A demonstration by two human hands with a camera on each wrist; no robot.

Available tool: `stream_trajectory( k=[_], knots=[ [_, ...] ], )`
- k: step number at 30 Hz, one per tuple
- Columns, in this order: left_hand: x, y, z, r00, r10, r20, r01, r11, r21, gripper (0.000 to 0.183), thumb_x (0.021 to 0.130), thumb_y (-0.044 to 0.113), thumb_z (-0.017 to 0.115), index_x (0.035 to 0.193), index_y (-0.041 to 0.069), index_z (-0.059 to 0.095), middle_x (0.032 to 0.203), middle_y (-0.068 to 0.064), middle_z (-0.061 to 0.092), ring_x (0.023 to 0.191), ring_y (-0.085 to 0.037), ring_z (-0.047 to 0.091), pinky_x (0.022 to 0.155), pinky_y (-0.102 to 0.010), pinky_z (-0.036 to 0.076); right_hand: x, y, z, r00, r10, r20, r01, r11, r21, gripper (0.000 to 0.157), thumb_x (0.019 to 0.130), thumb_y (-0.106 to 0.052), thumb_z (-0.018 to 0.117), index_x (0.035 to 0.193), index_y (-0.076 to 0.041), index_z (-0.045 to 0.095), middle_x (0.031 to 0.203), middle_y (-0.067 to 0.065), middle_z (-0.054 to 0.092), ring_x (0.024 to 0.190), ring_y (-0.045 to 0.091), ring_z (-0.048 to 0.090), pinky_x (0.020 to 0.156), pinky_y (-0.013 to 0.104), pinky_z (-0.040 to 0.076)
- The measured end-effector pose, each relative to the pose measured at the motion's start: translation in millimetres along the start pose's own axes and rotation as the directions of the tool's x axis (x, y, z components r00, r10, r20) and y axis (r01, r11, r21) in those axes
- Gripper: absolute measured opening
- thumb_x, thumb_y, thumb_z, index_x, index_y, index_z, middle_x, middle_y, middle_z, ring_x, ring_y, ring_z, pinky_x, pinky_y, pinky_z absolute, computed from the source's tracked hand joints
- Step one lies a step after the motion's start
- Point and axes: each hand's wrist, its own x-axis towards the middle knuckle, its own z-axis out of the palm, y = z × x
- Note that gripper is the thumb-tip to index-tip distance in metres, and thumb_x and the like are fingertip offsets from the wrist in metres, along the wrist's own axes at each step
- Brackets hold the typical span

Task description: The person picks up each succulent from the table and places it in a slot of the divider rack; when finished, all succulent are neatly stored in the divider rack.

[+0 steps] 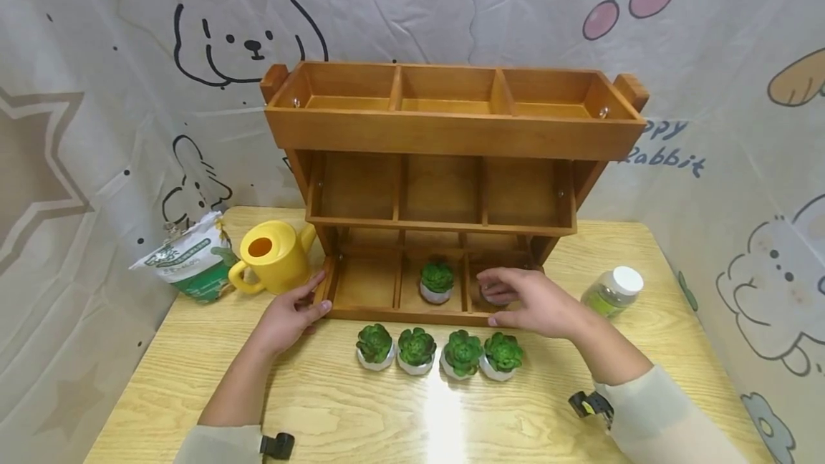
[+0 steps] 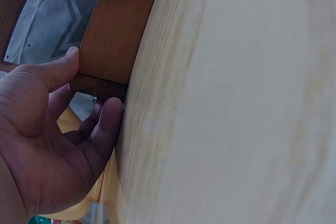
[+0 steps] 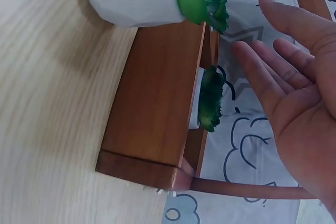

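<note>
A three-tiered wooden plant stand (image 1: 451,136) has compartments on each tier. My left hand (image 1: 288,317) holds the left front corner of its bottom tier; in the left wrist view, the thumb (image 2: 65,66) lies on the front board and the fingers are round the end. Over the bottom right compartment is my right hand (image 1: 531,299), its fingers apart and holding nothing in the right wrist view. Below it sits a potted succulent (image 3: 211,99), mostly hidden in the head view. Another succulent (image 1: 437,279) stands in the bottom middle compartment.
Several succulents in white pots (image 1: 417,349) stand in a row before the stand. To its left are a yellow watering can (image 1: 280,256) and a green-and-white bag (image 1: 193,256). A white-capped clear jar (image 1: 612,291) stands at right. A printed curtain (image 1: 412,6) hangs behind.
</note>
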Motion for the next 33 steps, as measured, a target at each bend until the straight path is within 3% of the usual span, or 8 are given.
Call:
stream_trajectory(
  k=[11, 21, 26, 33],
  knots=[
    [-0.3, 2.6, -1.2, 1.0, -0.023, 0.008, 0.023, 1.0, -0.003, 0.07, 0.098, 0.037, 0.074, 0.16, 0.03, 0.042, 0.153, -0.024, 0.045, 0.126, -0.034, 0.052, 0.079, -0.036, 0.061, -25, 3, 2.0, 1.0, -0.011, -0.023, 0.012, 1.0, 0.015, 0.057, 0.095, -0.029, 0.079, 0.143, -0.008, 0.057, 0.135, 0.012, 0.066, 0.116, 0.031, 0.068, 0.098, 0.041, 0.056],
    [-0.6, -1.9, 0.1, 1.0, -0.007, 0.01, 0.007, 1.0, -0.002, 0.071, 0.098, 0.036, 0.075, 0.16, 0.028, 0.043, 0.152, -0.024, 0.046, 0.12, -0.032, 0.053, 0.076, -0.034, 0.061, -49, 17, 13.7, 0.999, 0.032, -0.022, -0.03, 0.996, 0.081, 0.073, 0.087, -0.041, 0.085, 0.146, -0.01, 0.055, 0.139, 0.013, 0.063, 0.122, 0.031, 0.065, 0.102, 0.044, 0.054],
    [-1.2, -0.6, 0.6, 1.0, -0.004, 0.0, 0.004, 1.0, -0.007, 0.07, 0.097, 0.036, 0.075, 0.159, 0.028, 0.044, 0.148, -0.023, 0.049, 0.123, -0.032, 0.051, 0.075, -0.034, 0.06, -57, 20, 19.1, 0.998, 0.044, -0.04, -0.042, 0.998, 0.036, 0.079, 0.082, -0.046, 0.087, 0.145, -0.01, 0.057, 0.139, 0.004, 0.064, 0.121, 0.029, 0.064, 0.102, 0.045, 0.053],
    [0.1, 0.3, 0.8, 1.0, -0.01, -0.004, 0.01, 1.0, -0.015, 0.071, 0.097, 0.037, 0.076, 0.159, 0.028, 0.044, 0.148, -0.023, 0.048, 0.124, -0.033, 0.05, 0.076, -0.035, 0.06, -63, 20, 23.2, 0.998, 0.051, -0.035, -0.05, 0.999, 0.021, 0.083, 0.08, -0.045, 0.089, 0.146, -0.007, 0.056, 0.139, 0.006, 0.065, 0.121, 0.028, 0.065, 0.103, 0.048, 0.053]
  ],
)
